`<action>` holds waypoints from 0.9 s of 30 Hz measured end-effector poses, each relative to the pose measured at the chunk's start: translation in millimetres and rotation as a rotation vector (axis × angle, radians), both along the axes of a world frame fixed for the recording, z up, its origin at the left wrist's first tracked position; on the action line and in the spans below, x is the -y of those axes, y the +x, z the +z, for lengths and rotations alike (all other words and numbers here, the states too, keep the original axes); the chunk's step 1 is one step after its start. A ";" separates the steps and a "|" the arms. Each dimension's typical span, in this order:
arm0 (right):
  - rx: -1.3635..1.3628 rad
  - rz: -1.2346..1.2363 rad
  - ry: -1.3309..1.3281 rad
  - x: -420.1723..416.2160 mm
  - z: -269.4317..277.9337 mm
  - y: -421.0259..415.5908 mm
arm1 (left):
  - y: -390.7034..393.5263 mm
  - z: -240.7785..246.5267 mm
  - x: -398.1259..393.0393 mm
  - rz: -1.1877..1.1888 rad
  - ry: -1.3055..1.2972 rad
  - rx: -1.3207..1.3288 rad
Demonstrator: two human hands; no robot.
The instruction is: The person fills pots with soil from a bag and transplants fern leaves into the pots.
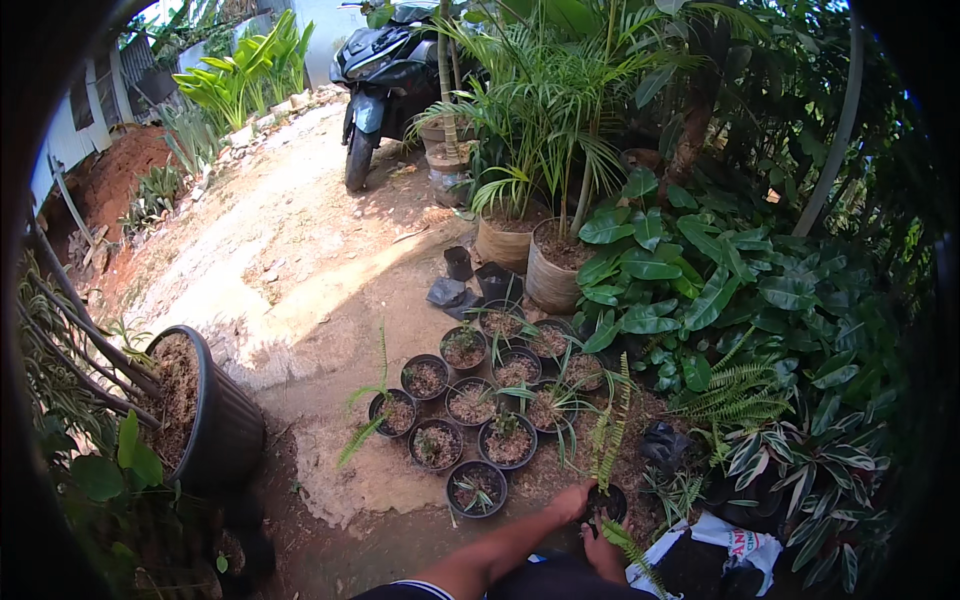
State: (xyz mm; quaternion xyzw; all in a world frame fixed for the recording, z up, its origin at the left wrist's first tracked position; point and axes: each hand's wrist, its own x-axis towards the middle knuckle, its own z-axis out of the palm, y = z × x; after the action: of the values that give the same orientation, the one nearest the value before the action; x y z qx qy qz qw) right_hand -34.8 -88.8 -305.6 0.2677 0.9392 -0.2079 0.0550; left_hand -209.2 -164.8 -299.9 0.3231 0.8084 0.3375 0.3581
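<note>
Both hands are at a small black pot of dark soil [609,504] with a fern [606,450] standing in it, low and right of centre. My left hand [571,501] grips the pot's left side. Against its lower right side is my right hand [604,544], its thumb at the rim. A long fern frond [637,555] arches past the right hand. Just up and left stands a group of small black pots with plants and a woody mulch; the nearest pot [476,489] holds a small striped-leaf plant.
An open white sack [756,551] of dark material lies at lower right. Broad-leaved plants [705,262] crowd the right side. A large ribbed black pot [236,420] stands at left. Black plastic bags [450,294] and palms in fabric pots [551,274] are farther back, before a parked motorcycle [367,97].
</note>
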 end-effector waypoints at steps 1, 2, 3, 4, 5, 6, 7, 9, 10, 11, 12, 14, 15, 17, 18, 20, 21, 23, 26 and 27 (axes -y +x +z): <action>-0.052 -0.041 -0.035 -5.1 -6.9 3.0 | -0.5 0.1 4.5 0.023 0.056 -0.024; -0.104 -0.083 -0.071 -7.8 -13.2 8.3 | 2.1 -0.9 10.3 0.044 0.112 -0.049; -0.167 -0.178 -0.084 -20.8 -19.8 16.5 | 4.3 -1.8 -1.4 0.009 0.190 -0.077; -0.184 -0.103 0.024 -21.2 -13.0 12.8 | 4.5 -13.8 7.9 0.076 0.192 -0.060; -0.289 -0.075 -0.011 -23.2 -6.0 8.2 | 2.5 -25.6 16.0 0.142 0.196 -0.044; -0.390 -0.074 -0.041 -23.3 13.5 3.8 | 5.6 -33.1 18.9 0.183 0.206 -0.020; -0.485 -0.058 -0.083 -18.4 30.0 -6.2 | 5.3 -26.4 26.5 0.219 0.153 0.013; -0.527 -0.100 0.045 -22.1 45.4 -20.0 | -4.1 10.6 21.1 0.228 0.073 0.089; -0.470 -0.012 0.036 -28.0 50.9 -23.6 | -7.1 13.8 23.0 0.210 0.070 0.062; -0.416 0.076 0.028 -31.2 58.1 -29.4 | -13.6 13.2 25.2 0.192 0.068 0.032; -0.439 0.052 -0.054 -33.8 62.0 -34.5 | -18.3 28.6 29.4 0.227 0.097 0.074; -0.496 -0.003 -0.212 -39.3 73.9 -51.2 | -22.5 94.0 40.0 0.345 0.191 0.229; -0.507 -0.017 -0.230 -34.7 90.8 -63.1 | -26.0 125.2 50.6 0.447 0.253 0.333; -0.522 -0.029 -0.273 -19.4 133.6 -82.7 | -38.3 131.2 61.9 0.532 0.338 0.354; -0.643 0.046 -0.173 -11.4 149.0 -90.6 | -48.3 125.8 62.1 0.567 0.374 0.353; -0.497 0.098 -0.303 -29.6 160.8 -109.0 | -58.8 142.7 72.2 0.581 0.433 0.347; -0.425 0.119 -0.367 -35.0 166.6 -117.8 | -61.9 158.4 78.4 0.592 0.452 0.337; -0.487 0.149 -0.472 -19.7 198.8 -133.6 | -68.1 182.8 95.7 0.629 0.489 0.306; -0.659 0.012 -0.736 2.5 215.0 -148.2 | -72.6 202.2 117.4 0.684 0.532 0.312; -0.730 -0.064 -0.840 6.7 215.1 -155.7 | -73.6 214.7 124.0 0.704 0.544 0.318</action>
State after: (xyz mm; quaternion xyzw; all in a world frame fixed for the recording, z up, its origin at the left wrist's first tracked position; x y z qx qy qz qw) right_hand -190.5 -95.5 -90.5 0.1615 0.7251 -0.6453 -0.1783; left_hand -282.8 -288.8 -85.1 0.0557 0.6861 0.6833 0.2435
